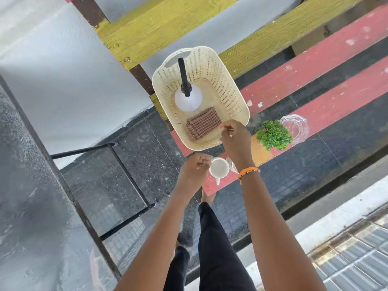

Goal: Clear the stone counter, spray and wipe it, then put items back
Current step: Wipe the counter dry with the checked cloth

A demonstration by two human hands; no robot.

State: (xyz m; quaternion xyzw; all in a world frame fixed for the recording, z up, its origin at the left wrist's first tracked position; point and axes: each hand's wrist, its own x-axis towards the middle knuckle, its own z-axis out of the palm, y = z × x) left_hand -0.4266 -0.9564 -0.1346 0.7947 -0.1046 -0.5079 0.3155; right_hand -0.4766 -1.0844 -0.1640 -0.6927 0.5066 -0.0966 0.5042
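A cream plastic basket [233, 91] stands on the red bench [327, 66]. Inside it are a white spray bottle [188, 99] with a black nozzle and a folded brown checked cloth [203, 123]. My right hand [235, 137], fingers curled, hovers over the basket's near right rim, just beside the cloth; I see nothing plainly held in it. My left hand [194, 171] is a loose fist next to a white cup [219, 168] on the bench end, apart from it. The grey stone counter [27, 196] runs along the left.
A small green plant [273, 135] on a wooden coaster and a clear glass dish [297, 127] sit on the bench right of the basket. A black metal frame with a glass panel [109, 185] stands between counter and bench. Yellow planks lie behind the basket.
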